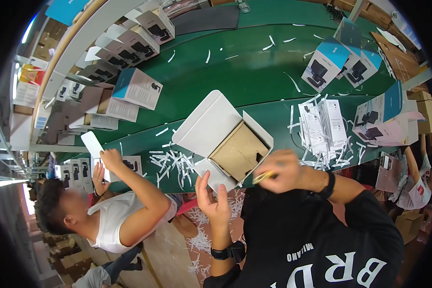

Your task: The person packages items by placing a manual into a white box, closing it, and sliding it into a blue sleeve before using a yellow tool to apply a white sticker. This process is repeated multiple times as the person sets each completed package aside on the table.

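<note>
Holding our left hand up with its fingers spread apart, we touch the near flap of the open white carton. Just right of them, our right hand pinches its fingers together on a small yellowish strip. Beyond both, paper strips and leaflets litter the green tabletop.

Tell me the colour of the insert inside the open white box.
Brown cardboard insert, sitting in the open white box by the left hand; shown in the head view.
</note>
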### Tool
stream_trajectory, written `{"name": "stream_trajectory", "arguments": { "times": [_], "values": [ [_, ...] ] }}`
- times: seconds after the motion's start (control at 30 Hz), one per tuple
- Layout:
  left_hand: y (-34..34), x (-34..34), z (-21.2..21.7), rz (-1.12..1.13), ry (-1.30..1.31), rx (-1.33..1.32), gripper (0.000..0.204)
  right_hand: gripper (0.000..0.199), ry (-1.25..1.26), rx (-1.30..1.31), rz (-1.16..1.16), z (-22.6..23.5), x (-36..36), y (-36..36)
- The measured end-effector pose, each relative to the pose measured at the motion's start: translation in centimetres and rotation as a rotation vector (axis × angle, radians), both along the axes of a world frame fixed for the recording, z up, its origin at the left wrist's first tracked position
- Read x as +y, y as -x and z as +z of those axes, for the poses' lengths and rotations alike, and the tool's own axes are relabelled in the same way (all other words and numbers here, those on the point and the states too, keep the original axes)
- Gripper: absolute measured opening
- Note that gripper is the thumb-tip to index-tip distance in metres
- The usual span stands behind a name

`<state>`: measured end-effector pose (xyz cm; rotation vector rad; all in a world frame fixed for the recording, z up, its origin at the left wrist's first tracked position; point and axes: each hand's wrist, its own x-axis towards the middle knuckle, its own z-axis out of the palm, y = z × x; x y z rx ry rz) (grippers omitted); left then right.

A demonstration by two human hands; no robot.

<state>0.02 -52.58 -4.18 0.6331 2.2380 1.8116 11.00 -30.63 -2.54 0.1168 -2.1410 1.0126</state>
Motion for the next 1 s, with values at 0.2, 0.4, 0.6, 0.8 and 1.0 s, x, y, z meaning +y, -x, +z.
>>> {"name": "stream_trajectory", "arguments": {
  "times": [0.2,0.4,0.6,0.8,1.0],
  "values": [
    [-0.4,4.4,-0.4,0.083,-0.248,-0.038,0.058,0.039,0.889,-0.293,-0.378,-2.7,7.0,0.6],
    [-0.1,5.7,-0.5,0.014,0.015,0.131,0.062,0.077,0.707,-0.753,-0.098,-5.2,4.6,0.9],
    [0.8,3.6,-2.0,0.27,0.063,0.168,0.065,0.088,0.886,-0.704,-0.007,-5.7,4.4,0.3],
    [0.6,2.1,-5.2,0.174,0.14,-0.244,0.063,0.094,0.669,-0.626,-0.104,-5.8,4.3,-0.2],
    [-2.5,5.3,-1.3,-0.129,0.28,0.292,0.072,0.094,0.493,-0.739,-0.215,-4.3,4.1,-0.3]
  ]
}}
